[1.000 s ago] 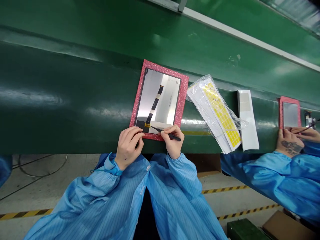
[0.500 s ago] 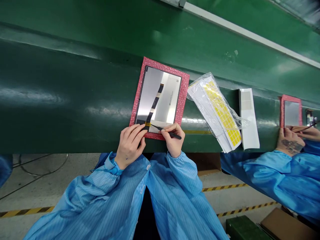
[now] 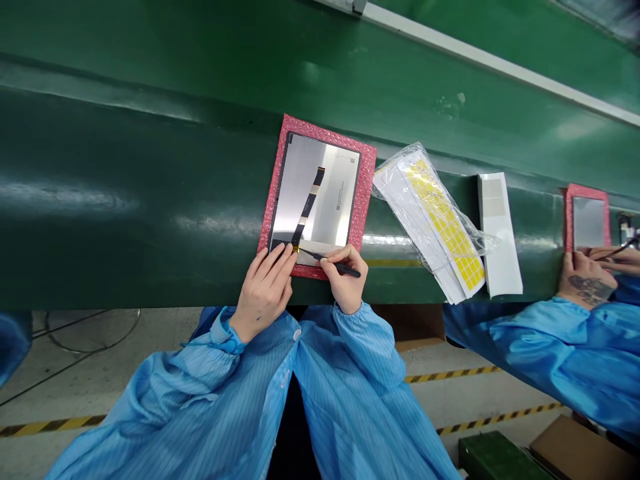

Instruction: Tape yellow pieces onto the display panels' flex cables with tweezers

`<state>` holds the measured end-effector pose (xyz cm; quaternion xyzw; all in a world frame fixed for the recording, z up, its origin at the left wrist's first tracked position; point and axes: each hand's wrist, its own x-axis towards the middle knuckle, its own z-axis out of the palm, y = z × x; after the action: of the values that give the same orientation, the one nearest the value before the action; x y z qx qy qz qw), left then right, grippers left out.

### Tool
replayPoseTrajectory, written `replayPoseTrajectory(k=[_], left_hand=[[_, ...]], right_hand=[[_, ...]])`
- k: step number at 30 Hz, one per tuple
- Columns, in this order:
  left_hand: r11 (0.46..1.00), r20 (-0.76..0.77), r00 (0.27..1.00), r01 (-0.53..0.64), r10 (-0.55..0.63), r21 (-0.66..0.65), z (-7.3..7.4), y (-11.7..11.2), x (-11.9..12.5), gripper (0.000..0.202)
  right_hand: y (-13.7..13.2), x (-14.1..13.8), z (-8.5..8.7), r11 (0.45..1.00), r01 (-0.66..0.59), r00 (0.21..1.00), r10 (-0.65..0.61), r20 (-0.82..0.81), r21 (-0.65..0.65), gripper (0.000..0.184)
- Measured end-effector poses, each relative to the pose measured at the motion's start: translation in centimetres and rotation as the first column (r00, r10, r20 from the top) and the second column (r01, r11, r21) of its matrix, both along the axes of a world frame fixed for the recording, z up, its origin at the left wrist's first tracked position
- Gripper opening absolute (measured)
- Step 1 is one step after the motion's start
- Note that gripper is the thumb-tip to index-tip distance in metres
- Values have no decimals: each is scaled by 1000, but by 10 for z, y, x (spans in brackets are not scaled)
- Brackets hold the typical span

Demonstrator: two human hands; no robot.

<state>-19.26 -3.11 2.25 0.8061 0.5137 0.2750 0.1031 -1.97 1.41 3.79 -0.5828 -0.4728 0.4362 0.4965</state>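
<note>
We start at the hands. The person's left hand (image 3: pixel 263 290) is open, fingers straight and a little spread, gripping nothing, its fingertips (image 3: pixel 289 249) lying on the near edge of a thin rectangular silver-backed display panel (image 3: pixel 337 187). The right hand (image 3: pixel 346 280) is closed in a pen grip on slim black pointed tweezers (image 3: pixel 337 267), whose tip reaches a small yellow tape tab (image 3: pixel 296 249) on a narrow black ribbon cable (image 3: pixel 309 207); at this size we cannot tell whether the tip has hold of the tab. The panel lies flat on a pink bubble-wrap pad (image 3: pixel 368 193), the cable running across its back. We judge the panel light and stiff but fragile, likely to crack if flexed, its polished back slippery under bare fingers. We would take it by both long edges, never by the cable, which looks soft and easily creased. The pad sits on a dark green conveyor belt (image 3: pixel 110 200). To its right lie a clear plastic bag (image 3: pixel 487 243) of white sheets with square yellow labels (image 3: pixel 447 227) and a white card strip (image 3: pixel 500 233). Farther right, a co-worker's tattooed hand (image 3: pixel 589 283) rests beside a second pink pad (image 3: pixel 570 220).
</note>
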Motion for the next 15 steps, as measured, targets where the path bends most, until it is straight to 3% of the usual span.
replayPoseTrajectory(k=[5, 10, 15], left_hand=[[999, -128, 991, 28, -33, -47, 2, -3, 9, 72], [999, -125, 992, -2, -2, -32, 2, -3, 11, 70], [1000, -132, 991, -2, -1, -20, 3, -1, 9, 66]], right_hand=[[1, -1, 1, 999, -8, 1000, 7, 29, 35, 16], [-2, 1, 4, 994, -18, 996, 9, 85, 109, 15], [-2, 32, 10, 944, 191, 959, -237, 153, 268, 17]])
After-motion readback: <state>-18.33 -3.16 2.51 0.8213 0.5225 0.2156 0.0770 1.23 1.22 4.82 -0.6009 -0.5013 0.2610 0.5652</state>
